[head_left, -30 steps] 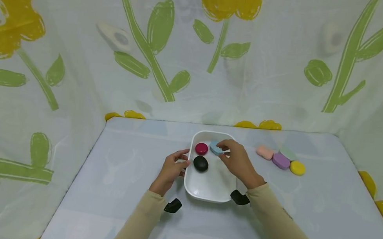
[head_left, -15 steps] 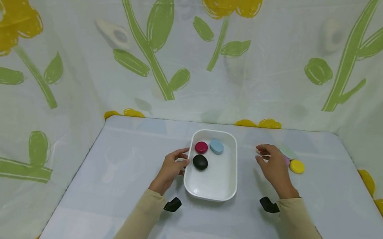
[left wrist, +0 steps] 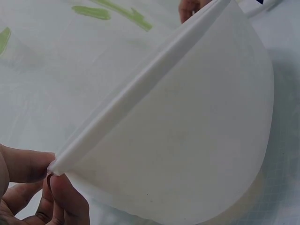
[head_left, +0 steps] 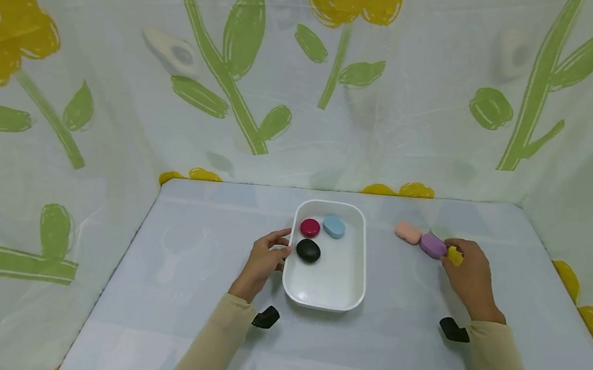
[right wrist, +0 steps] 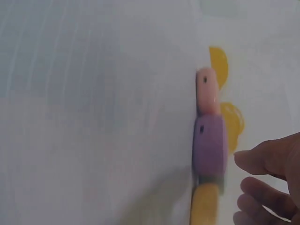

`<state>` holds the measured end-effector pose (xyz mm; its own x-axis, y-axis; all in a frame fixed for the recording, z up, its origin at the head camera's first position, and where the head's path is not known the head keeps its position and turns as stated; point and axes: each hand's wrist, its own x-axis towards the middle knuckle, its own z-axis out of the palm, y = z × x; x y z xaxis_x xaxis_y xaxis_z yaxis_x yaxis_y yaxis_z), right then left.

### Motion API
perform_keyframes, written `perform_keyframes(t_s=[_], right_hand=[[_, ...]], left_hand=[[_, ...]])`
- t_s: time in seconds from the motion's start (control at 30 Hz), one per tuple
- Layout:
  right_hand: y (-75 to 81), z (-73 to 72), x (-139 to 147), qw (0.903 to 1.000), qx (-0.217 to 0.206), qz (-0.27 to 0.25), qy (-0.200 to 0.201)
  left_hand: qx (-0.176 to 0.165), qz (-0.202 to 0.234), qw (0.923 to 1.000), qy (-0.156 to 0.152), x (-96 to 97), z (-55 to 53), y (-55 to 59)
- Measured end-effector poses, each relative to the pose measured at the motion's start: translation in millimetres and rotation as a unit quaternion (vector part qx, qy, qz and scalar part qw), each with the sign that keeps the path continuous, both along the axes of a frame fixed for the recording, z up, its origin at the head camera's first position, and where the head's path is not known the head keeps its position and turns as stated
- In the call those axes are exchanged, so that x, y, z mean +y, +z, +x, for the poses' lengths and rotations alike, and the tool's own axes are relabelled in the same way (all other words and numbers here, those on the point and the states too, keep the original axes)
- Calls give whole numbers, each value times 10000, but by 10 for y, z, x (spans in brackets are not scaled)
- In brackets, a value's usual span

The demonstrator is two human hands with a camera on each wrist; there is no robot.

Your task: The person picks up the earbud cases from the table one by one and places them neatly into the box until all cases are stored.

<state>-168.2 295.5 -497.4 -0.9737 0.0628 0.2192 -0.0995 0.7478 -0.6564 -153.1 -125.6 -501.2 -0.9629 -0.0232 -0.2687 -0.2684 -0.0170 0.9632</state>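
My left hand point(head_left: 261, 263) pinches the left rim of the white tray point(head_left: 326, 283) between thumb and finger, also visible in the left wrist view. Inside the tray lie a red round piece point(head_left: 310, 228), a light-blue oval piece point(head_left: 334, 226) and a black rounded piece point(head_left: 308, 250). Over the yellow round piece point(head_left: 455, 255) hovers my right hand point(head_left: 469, 278), thumb and fingers apart. In the right wrist view its fingertips point(right wrist: 248, 161) stand off from the pieces. A purple block point(right wrist: 211, 147) and a pink block point(right wrist: 207, 93) show small dark holes.
Beside the yellow piece, a pale green piece point(head_left: 442, 232) is mostly hidden behind the purple one. Floral cloth walls point(head_left: 418, 132) enclose the back and sides of the pale table point(head_left: 202, 241). Black wrist mounts point(head_left: 454, 330) stick out inward from both sleeves.
My right hand has left the light-blue piece inside the tray and moved right, past the pink and purple blocks, to the yellow piece. The left hand stays at the tray rim.
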Motion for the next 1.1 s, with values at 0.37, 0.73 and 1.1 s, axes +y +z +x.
perform_keyframes(t_s=[0.37, 0.73, 1.1], right_hand=[[-111, -79, 222, 9976, -531, 453, 42], [-108, -121, 226, 9922, -822, 912, -208], [-58, -137, 219, 9867, -1258, 969, -339]], left_hand=[[-66, -98, 9999, 44, 9, 6, 11], [3, -47, 10000, 22, 15, 20, 22], [-150, -177, 9997, 48, 25, -5, 15]])
